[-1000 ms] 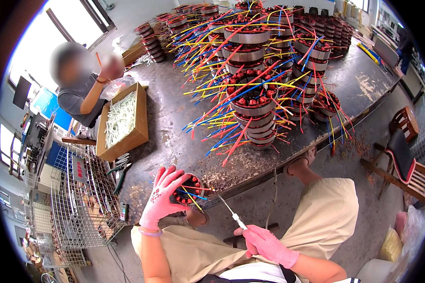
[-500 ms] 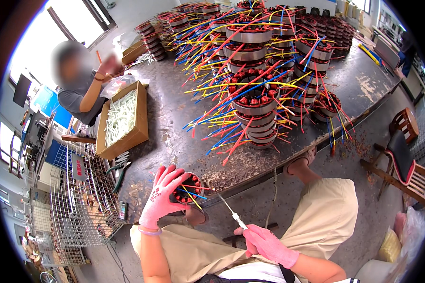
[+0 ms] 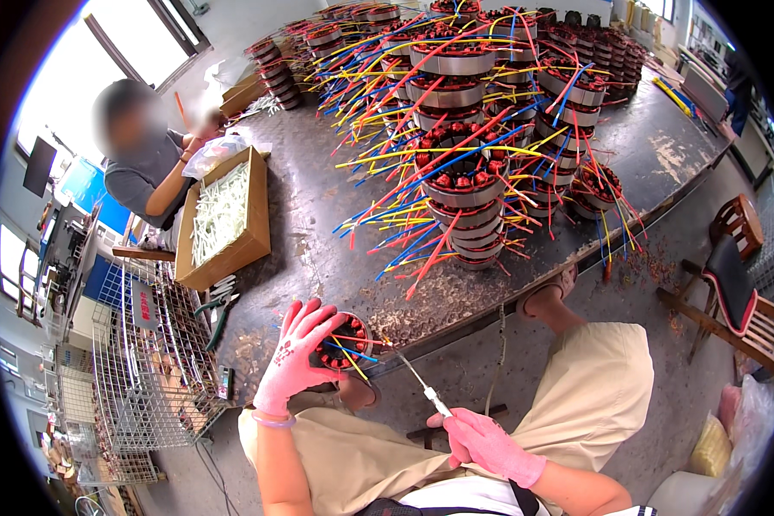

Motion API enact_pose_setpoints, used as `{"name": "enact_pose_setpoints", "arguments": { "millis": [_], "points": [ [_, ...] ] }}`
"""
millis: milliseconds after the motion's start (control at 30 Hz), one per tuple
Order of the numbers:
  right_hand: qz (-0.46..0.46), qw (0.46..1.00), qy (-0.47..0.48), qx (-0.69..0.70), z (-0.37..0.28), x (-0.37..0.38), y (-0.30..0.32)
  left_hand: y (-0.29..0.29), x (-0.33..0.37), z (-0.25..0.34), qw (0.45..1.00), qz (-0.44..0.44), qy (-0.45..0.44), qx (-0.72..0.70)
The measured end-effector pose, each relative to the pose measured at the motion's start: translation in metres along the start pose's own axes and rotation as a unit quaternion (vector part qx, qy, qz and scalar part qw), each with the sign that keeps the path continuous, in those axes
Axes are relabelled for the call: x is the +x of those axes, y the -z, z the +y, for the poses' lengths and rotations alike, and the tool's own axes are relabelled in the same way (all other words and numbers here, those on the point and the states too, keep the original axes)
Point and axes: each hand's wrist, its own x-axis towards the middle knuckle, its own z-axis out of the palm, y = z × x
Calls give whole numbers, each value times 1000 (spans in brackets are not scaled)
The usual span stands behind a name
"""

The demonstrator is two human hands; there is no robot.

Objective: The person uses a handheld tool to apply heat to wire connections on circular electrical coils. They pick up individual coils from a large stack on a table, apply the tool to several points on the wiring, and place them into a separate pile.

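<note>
My left hand [image 3: 297, 357], in a pink glove, grips a round motor stator [image 3: 346, 342] with red copper windings and yellow, blue and red wires, held at the near edge of the dark workbench [image 3: 318, 232]. My right hand [image 3: 483, 440], also pink-gloved, holds a thin white-handled tool [image 3: 417, 378] whose metal tip points into the stator. Both hands are above my lap in beige trousers.
Tall stacks of stators [image 3: 464, 198] with long coloured wires fill the bench's middle and far side. A cardboard box of white sleeves [image 3: 224, 215] sits at the left, beside another person [image 3: 146, 163]. Wire baskets [image 3: 146, 361] stand lower left, pliers [image 3: 215, 301] near them, a wooden chair [image 3: 740, 284] at right.
My hands stay in nearly the same place; the tool tip has shifted slightly at the stator. The person at the left has lowered the raised arm.
</note>
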Motion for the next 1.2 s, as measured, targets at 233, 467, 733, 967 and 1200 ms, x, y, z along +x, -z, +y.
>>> {"name": "enact_pose_setpoints", "arguments": {
  "millis": [233, 467, 733, 967, 1200],
  "points": [
    [-2, 1000, 6, 12, 2, -2, -1, -1, -1, -1, 1000, -3, 3, 0],
    [-6, 1000, 18, 19, -1, -2, -1, -1, 0, 1, 1000, 2, 8, 3],
    [-4, 1000, 7, 3, -6, -4, -3, -2, -1, 0, 1000, 2, 7, 0],
    [-8, 1000, 5, 16, -1, -2, 0, -2, -1, -1, 1000, -3, 11, -3],
    [-7, 1000, 9, 24, 2, -2, 0, -2, -1, 0, 1000, -2, 11, -4]
  ]
}}
